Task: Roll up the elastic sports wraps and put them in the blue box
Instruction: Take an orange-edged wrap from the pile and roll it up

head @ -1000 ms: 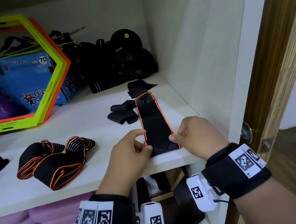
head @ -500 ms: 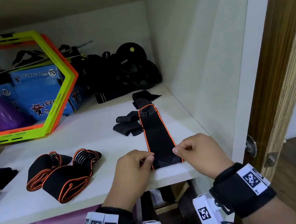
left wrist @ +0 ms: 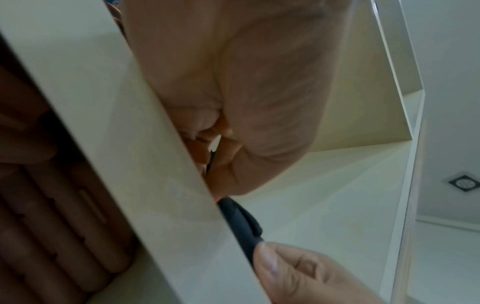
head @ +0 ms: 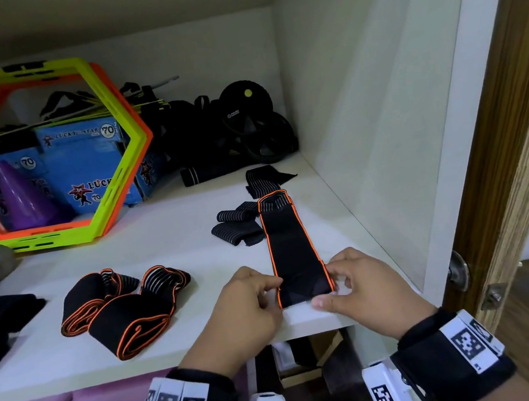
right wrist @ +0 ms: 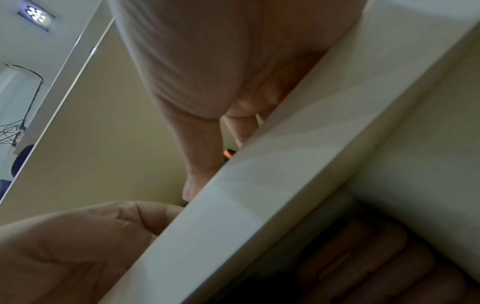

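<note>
A black elastic wrap with orange edging lies flat and lengthwise on the white shelf, its near end at the front edge. My left hand pinches the near left corner and my right hand pinches the near right corner. The left wrist view shows the wrap's end folded over at the shelf lip. Two more orange-edged wraps lie loosely folded to the left. The blue box stands at the back left behind a hexagon frame.
A yellow and orange hexagon frame leans at the back left. Small black striped wraps lie beside the flat wrap's far end. Black roller wheels sit in the back right corner. The cabinet's side wall stands close on the right.
The hands and the wrap's near end have come closer to the shelf's front edge. The right thumb now sits below the wrap's end, which starts to fold over.
</note>
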Motion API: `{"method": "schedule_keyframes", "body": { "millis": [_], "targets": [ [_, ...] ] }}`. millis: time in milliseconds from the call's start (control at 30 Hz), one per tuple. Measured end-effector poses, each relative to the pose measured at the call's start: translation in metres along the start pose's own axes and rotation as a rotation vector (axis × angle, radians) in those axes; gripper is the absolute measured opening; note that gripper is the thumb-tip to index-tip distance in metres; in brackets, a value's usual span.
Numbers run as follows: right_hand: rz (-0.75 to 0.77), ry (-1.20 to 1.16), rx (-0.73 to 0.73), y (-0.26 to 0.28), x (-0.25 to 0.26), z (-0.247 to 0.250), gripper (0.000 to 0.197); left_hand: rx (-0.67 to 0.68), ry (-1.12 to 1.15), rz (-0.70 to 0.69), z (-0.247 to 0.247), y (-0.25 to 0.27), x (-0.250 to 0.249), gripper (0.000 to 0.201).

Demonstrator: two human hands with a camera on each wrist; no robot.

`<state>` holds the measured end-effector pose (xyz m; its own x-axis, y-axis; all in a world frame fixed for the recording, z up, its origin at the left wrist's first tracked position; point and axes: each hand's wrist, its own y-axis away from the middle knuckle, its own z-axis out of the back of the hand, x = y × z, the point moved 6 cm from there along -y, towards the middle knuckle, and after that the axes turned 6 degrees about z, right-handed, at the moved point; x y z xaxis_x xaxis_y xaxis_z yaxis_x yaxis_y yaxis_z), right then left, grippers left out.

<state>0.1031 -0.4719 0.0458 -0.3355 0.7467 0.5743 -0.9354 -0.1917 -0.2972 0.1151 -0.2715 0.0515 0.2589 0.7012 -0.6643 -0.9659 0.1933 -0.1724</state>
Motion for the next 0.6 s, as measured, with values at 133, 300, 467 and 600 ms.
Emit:
{"method": "schedule_keyframes", "body": {
  "millis": [133, 300, 467, 600],
  "targets": [
    [-0.013, -0.011, -0.029, -0.0047, 0.0021, 0.0044, 0.049, 0.101, 0.006, 0.010, 0.0042, -0.0049, 0.0002, 0.038],
    [-0.082, -0.101, -0.120, -0.0082, -0.0001, 0.0090, 0.018, 0.122, 0.098, -0.032, 0.0028, -0.0068, -0.0001, 0.034],
    [0.051, 0.091, -0.020, -0.0069, 0.0056, 0.0033, 0.036, 0.080, -0.029, -0.073, -0.0022, -0.0058, -0.0012, 0.050],
    [0.109, 0.098, 0.116, -0.0106, 0.0011, 0.0015, 0.065, 0.053, -0.129, -0.169, -0.0050, -0.0073, -0.0046, 0.035]
  ]
}}
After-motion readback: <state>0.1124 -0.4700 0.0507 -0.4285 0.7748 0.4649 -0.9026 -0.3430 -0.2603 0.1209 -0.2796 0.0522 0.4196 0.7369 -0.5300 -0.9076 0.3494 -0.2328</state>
